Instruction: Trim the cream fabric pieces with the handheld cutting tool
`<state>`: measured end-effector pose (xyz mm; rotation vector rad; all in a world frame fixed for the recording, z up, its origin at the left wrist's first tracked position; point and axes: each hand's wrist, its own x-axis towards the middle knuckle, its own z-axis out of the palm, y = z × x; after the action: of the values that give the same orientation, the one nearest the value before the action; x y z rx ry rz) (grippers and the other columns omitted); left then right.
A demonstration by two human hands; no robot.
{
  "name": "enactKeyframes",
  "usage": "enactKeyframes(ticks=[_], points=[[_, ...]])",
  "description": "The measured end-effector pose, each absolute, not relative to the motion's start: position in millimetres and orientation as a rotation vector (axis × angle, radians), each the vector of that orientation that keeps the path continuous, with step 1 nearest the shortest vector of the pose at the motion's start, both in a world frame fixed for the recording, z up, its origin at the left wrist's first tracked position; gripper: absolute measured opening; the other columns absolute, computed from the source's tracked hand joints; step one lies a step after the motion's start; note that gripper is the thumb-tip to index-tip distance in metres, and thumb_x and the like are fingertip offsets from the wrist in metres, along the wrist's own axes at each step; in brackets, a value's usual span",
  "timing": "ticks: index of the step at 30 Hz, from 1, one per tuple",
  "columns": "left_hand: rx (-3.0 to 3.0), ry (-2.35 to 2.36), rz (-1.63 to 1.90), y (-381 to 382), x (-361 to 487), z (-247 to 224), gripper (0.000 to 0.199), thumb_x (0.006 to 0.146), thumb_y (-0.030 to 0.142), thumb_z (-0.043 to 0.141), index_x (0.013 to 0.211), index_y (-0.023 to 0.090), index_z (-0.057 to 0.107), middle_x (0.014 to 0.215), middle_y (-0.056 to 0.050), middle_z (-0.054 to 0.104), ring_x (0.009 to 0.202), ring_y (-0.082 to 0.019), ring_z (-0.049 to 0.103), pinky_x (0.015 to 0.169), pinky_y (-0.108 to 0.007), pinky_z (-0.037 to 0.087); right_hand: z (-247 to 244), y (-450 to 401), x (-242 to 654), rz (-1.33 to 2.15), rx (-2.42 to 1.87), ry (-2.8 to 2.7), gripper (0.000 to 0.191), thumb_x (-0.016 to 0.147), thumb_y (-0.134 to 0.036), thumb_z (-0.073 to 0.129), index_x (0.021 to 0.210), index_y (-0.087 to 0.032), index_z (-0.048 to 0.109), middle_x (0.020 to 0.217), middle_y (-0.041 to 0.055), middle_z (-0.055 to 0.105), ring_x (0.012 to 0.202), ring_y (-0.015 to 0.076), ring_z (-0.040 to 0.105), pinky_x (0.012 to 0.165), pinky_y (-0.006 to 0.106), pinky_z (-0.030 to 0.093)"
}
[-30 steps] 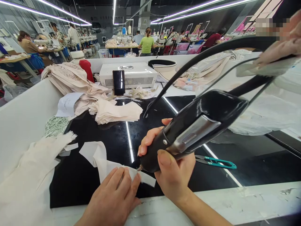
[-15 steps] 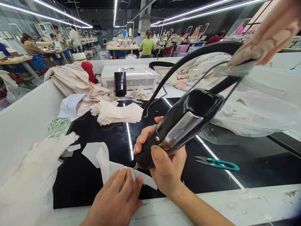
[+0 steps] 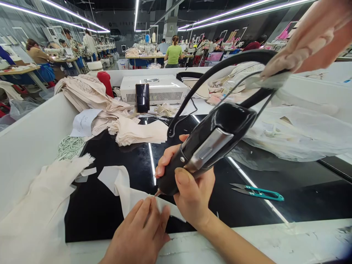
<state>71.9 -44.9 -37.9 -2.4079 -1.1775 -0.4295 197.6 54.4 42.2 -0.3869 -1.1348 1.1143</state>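
Glossy black tabletop point(image 3: 90, 209) | teal snips point(image 3: 251, 188) | cream fabric stack point(image 3: 140, 132) | pale fabric strip point(image 3: 124, 187)

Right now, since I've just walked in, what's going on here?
The person's right hand grips a black handheld tool, its tip at the edge of a pale fabric strip. The left hand rests on that strip, close beside the tip. Teal snips lie on the black worktop to the right, and a stack of pale cloth pieces lies farther back.
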Motion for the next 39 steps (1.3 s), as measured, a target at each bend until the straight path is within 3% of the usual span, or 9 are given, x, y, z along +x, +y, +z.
enactKeyframes(ticks=[10,16,20,23,26,28,32,35,39], points=[[-2.385,-1.18,-0.441,-50.3,75.4,-41.8,0.041,0.109,0.034,0.05,0.143,0.012,0.056,0.12,-0.013,0.074,0.117,-0.027,0.066,0.101,-0.036,0.051,41.7,54.4,192.0,1.147,-0.352,-1.152,0.032,0.089,-0.041,0.077,0.106,-0.028,0.053,0.082,-0.0041,0.067,0.058,0.0128,0.062,0.051,0.027,0.056],[-2.465,-1.18,-0.438,-46.0,72.8,-31.4,0.038,0.11,0.033,0.048,0.14,0.011,0.056,0.117,-0.015,0.074,0.111,-0.027,0.07,0.093,-0.036,0.058,46.1,58.4,192.2,1.135,-0.393,-1.153,0.038,0.082,-0.044,0.082,0.099,-0.026,0.053,0.078,-0.0052,0.066,0.054,0.0123,0.061,0.05,0.027,0.055],[-2.615,-1.252,-0.561,-36.2,52.3,-6.6,0.027,0.108,0.014,0.04,0.121,0.011,0.063,0.112,-0.011,0.075,0.103,-0.02,0.072,0.093,-0.03,0.06,52.2,59.8,200.7,1.116,-0.421,-1.146,0.043,0.08,-0.048,0.086,0.101,-0.027,0.054,0.078,-0.0053,0.066,0.055,0.0127,0.06,0.05,0.027,0.054],[-2.699,-1.199,-0.515,-27.8,27.8,6.5,0.038,0.097,-0.004,0.035,0.114,0.014,0.063,0.119,-0.007,0.074,0.115,-0.019,0.069,0.107,-0.036,0.054,58.3,59.3,211.6,1.068,-0.444,-1.19,0.043,0.079,-0.047,0.087,0.103,-0.028,0.056,0.08,-0.0042,0.068,0.058,0.014,0.062,0.053,0.029,0.056],[-2.712,-1.236,-0.414,-20.0,10.5,5.7,0.053,0.088,-0.011,0.034,0.125,0.016,0.061,0.13,-0.006,0.071,0.12,-0.019,0.067,0.103,-0.035,0.057,62.5,59.4,222.1,0.993,-0.493,-1.265,0.043,0.078,-0.044,0.09,0.102,-0.027,0.058,0.082,-0.0019,0.071,0.061,0.0165,0.066,0.056,0.032,0.059],[-2.65,-1.301,-0.292,-15.5,8.2,-0.7,0.056,0.087,-0.01,0.037,0.134,0.014,0.058,0.135,-0.009,0.068,0.118,-0.022,0.067,0.098,-0.036,0.058,62.1,59.8,226.7,0.965,-0.529,-1.293,0.046,0.074,-0.042,0.093,0.102,-0.027,0.06,0.081,-0.0009,0.072,0.063,0.018,0.068,0.057,0.034,0.061],[-2.506,-1.361,-0.138,-10.1,19.1,-14.0,0.035,0.101,0.01,0.046,0.133,0.009,0.059,0.125,-0.015,0.07,0.101,-0.028,0.071,0.082,-0.041,0.06,53.5,59.1,229.2,0.996,-0.504,-1.2,0.043,0.077,-0.044,0.09,0.1,-0.027,0.059,0.079,-0.001,0.069,0.059,0.0168,0.066,0.051,0.031,0.058],[-2.448,-1.365,-0.093,-10.2,24.4,-17.7,0.032,0.106,0.018,0.044,0.131,0.008,0.062,0.115,-0.014,0.071,0.086,-0.025,0.071,0.068,-0.037,0.057,46.7,56.8,227.8,1.009,-0.469,-1.139,0.04,0.079,-0.045,0.088,0.098,-0.028,0.057,0.078,-0.0017,0.066,0.054,0.0157,0.062,0.044,0.029,0.054],[-2.408,-1.313,-0.063,-12.0,19.9,-15.6,0.032,0.109,0.019,0.039,0.128,0.011,0.064,0.108,-0.011,0.071,0.083,-0.023,0.069,0.067,-0.036,0.055,42.6,53.4,223.4,1.043,-0.426,-1.1,0.045,0.075,-0.046,0.091,0.096,-0.028,0.056,0.076,-0.0026,0.066,0.053,0.0148,0.06,0.043,0.027,0.054]])
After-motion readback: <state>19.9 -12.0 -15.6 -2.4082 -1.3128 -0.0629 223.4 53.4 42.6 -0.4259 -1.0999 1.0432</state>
